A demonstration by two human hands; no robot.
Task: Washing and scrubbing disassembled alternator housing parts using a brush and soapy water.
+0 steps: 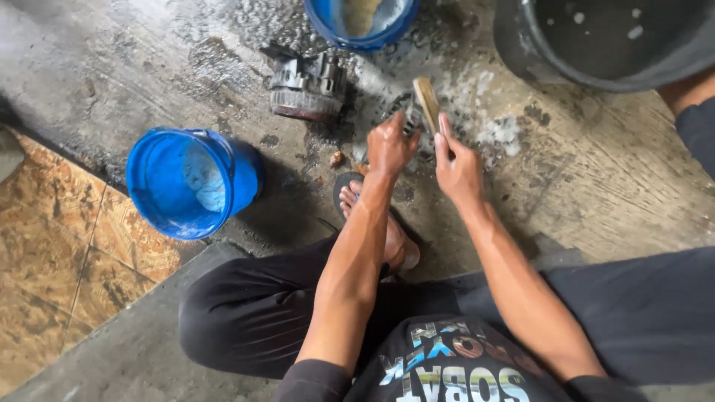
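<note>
1. While the person squats over a wet, grimy concrete floor (pixel 596 186), the left hand (pixel 389 145) is closed around a small dark metal part (pixel 408 119), pinning it to the ground just ahead of a sandalled foot (pixel 372 216).
2. Right hand (pixel 456 167): fingers wrapped on the wooden handle of a brush (pixel 427 104), whose head meets the part; white suds lie just beside it.
3. Step in hand, by judgement: scrubbing grease off the part. The next move likely calls for a firm hold with the left hand while the brush works round the hidden faces, turning the part as needed.
4. Ribbed metal housing (pixel 307 85): sits apart, up-left of the hands, untouched.
5. Blue bucket (pixel 190 182): tipped on its side, left, well apart.
6. Second blue bucket (pixel 361 22): top edge, holding murky liquid.
7. Large black tub (pixel 611 37): top right, a few white flecks inside.
</note>
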